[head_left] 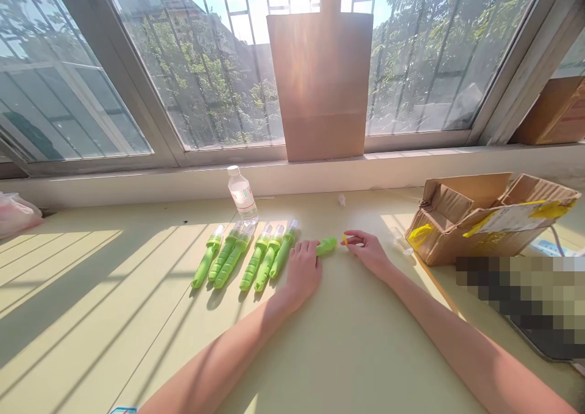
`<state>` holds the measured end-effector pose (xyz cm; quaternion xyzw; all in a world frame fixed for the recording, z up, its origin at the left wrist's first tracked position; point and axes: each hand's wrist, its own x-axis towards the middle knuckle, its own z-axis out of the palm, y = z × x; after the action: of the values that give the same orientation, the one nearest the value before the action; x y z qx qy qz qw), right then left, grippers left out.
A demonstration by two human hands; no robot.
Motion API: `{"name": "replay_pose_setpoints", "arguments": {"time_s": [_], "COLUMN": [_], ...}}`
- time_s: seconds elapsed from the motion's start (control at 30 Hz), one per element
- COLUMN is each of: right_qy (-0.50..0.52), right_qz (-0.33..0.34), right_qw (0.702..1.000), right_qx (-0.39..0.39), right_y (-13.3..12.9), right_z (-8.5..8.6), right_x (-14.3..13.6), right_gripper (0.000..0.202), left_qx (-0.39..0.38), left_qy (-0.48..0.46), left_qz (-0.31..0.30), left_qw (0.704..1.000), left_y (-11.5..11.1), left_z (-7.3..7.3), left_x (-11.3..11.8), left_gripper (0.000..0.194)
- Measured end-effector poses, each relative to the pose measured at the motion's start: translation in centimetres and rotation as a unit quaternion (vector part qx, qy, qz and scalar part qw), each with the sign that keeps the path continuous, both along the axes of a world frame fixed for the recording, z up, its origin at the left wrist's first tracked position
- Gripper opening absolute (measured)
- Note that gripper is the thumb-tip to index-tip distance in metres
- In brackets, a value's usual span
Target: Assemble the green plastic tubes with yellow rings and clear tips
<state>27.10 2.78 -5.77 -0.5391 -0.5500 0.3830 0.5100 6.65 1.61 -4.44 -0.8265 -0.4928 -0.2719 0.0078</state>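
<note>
So I'm watching this one through the head camera, and the left hand (304, 264) is closing down over a green piece (327, 246) lying low over the table (365, 353); its end is poking out past the knuckles toward the other side; I'm not seeing the thumb, so I can't tell how hard it's squeezing. The right hand (368, 252) is pinching a small yellow piece (345, 239) between thumb and fingertips, and it's sitting just beside that green end; I'm reading a gap there, not contact. A row of six green sticks with clear ends (249, 261) is lying just left of the left hand, with a water bottle (242, 197) standing behind them; the open cardboard box (493, 219) is sitting off to the right. My guess is we're in the middle of working the yellow bit at that green end, though I can't tell if it's going on or coming off; either way I'm thinking the next move is calling for a steady left hand and careful fingertip alignment on the right.
</note>
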Motion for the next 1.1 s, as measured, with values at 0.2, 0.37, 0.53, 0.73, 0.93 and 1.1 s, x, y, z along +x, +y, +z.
{"name": "replay_pose_setpoints", "arguments": {"time_s": [0.2, 0.37, 0.53, 0.73, 0.93, 1.1], "right_qy": [-0.017, -0.012, 0.014, 0.035, 0.05, 0.054], "right_qz": [0.015, 0.022, 0.027, 0.016, 0.031, 0.031], "right_qw": [1.0, 1.0, 0.999, 0.999, 0.998, 0.998], "right_qx": [0.001, -0.013, -0.017, -0.015, -0.008, 0.004], "right_y": [-0.18, -0.29, -0.28, -0.44, -0.55, -0.36], "right_z": [0.17, 0.18, 0.15, 0.58, 0.59, 0.3], "right_x": [-0.04, -0.04, 0.01, -0.1, -0.15, -0.14], "right_gripper": [0.037, 0.047, 0.052, 0.052, 0.052, 0.05], "left_qx": [-0.008, -0.017, -0.016, -0.011, -0.004, -0.006], "left_qy": [-0.01, -0.021, -0.023, -0.008, 0.008, 0.01], "left_qz": [-0.044, -0.066, -0.069, -0.077, -0.076, -0.074], "left_qw": [0.999, 0.997, 0.997, 0.997, 0.997, 0.997], "left_y": [0.51, 0.65, 0.55, 0.14, 0.02, 0.08], "left_z": [-0.22, -0.1, -0.08, 0.21, 0.27, 0.14], "left_x": [-0.13, -0.31, -0.28, -0.13, -0.09, -0.13], "left_gripper": [0.024, 0.024, 0.024, 0.023, 0.022, 0.023]}}
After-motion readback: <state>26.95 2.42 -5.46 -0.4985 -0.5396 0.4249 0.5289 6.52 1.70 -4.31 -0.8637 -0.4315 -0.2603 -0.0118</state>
